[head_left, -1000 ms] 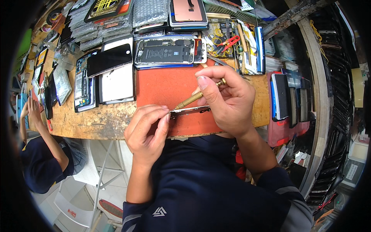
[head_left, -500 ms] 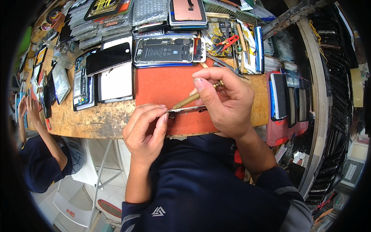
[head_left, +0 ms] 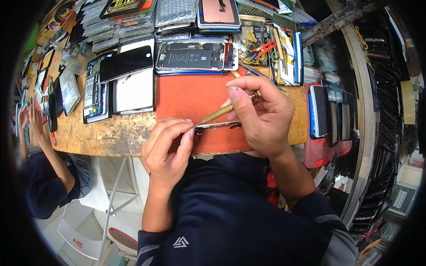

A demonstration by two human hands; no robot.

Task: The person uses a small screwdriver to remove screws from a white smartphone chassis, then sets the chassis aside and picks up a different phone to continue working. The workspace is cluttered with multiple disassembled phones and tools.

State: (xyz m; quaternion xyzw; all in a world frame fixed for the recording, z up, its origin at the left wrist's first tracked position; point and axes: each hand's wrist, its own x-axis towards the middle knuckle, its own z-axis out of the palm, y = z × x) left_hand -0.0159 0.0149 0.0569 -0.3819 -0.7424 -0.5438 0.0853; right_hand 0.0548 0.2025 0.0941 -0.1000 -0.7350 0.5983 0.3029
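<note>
My right hand (head_left: 268,122) is closed round a brass-coloured, pen-shaped screwdriver (head_left: 218,114), slanted with its tip down to the left. That tip meets the end of a thin, pale-edged phone part (head_left: 217,125), seen almost edge-on above the red mat (head_left: 186,95). At this end the fingers of my left hand (head_left: 166,144) pinch together on the part, close beside the tip. My right hand hides the part's far end. Beyond the mat lies an opened phone (head_left: 191,56) with its battery showing. A dark phone screen (head_left: 126,68) rests to its left.
Bubble-wrapped packs (head_left: 175,13) are stacked at the back. Red-handled pliers (head_left: 263,50) and other tools lie at the back right. A pink tray (head_left: 313,150) with flat devices stands right. Another person's hands (head_left: 34,119) are at the far left.
The whole view has shifted slightly. My hands, the screwdriver and the phone part keep nearly the same pose.
</note>
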